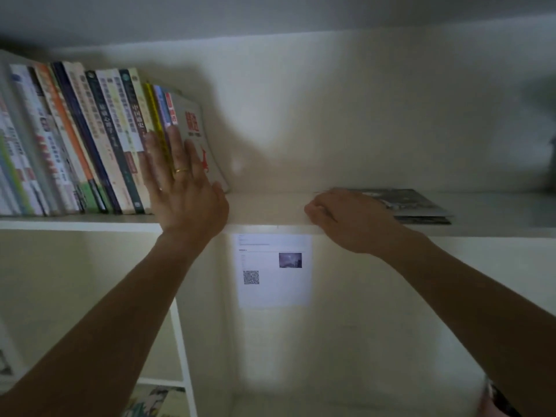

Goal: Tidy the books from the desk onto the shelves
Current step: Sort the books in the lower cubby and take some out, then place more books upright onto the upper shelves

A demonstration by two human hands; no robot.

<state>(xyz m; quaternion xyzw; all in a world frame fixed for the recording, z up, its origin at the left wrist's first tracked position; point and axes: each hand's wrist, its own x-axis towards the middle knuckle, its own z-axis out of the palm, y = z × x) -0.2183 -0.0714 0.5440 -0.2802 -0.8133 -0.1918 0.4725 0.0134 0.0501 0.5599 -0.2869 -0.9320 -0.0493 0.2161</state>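
Note:
A row of upright books [78,139] leans leftward on the left part of the white shelf [264,206]. The rightmost one, a grey book with red characters [192,121], leans against the row. My left hand [183,182] lies flat with straight fingers against the spines and that grey cover, a ring on one finger. My right hand [346,218] rests on the shelf's front edge with fingers curled under, next to a thin dark booklet stack [415,203] lying flat; whether the fingers hold its corner is hidden.
A printed sheet with a QR code [272,270] hangs on the back wall of the compartment below. A white upright divider [183,350] stands at lower left, with a colourful book [153,401] beneath it. A dark blurred object [550,164] sits at the far right.

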